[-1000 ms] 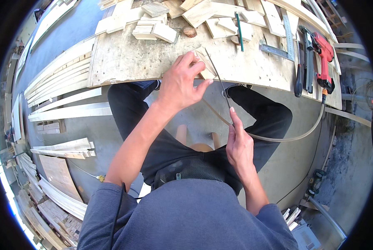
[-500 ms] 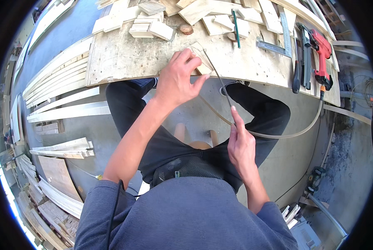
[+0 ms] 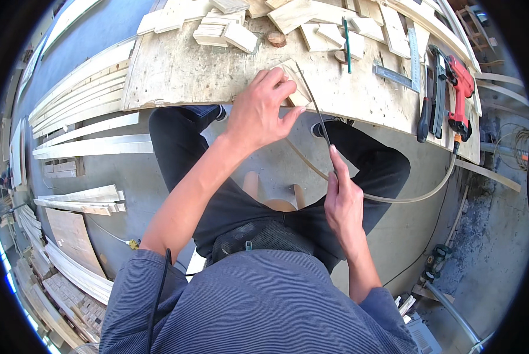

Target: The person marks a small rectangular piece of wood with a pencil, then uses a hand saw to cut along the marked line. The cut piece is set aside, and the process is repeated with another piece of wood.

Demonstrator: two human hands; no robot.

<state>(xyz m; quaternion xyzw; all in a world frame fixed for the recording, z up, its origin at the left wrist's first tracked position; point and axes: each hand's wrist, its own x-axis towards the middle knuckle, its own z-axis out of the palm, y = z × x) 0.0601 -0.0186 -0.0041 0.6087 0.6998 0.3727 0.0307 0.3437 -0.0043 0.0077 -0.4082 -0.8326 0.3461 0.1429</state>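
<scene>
While your left hand holds wood by the table's edge, your right hand grips a file in midair.

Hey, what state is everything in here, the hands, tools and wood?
Left hand: fingers bent over the wood piece.
Right hand: closed around the thin dark tool.
Thin dark tool: held slanting; contact with wood unclear.
Wood piece: on the bench, partly covered.
Red nail gun: lying down, hose connected.
Hose: drooping off the bench in a curve.
Metal square: lying flat.
Offcuts: loosely piled.
</scene>
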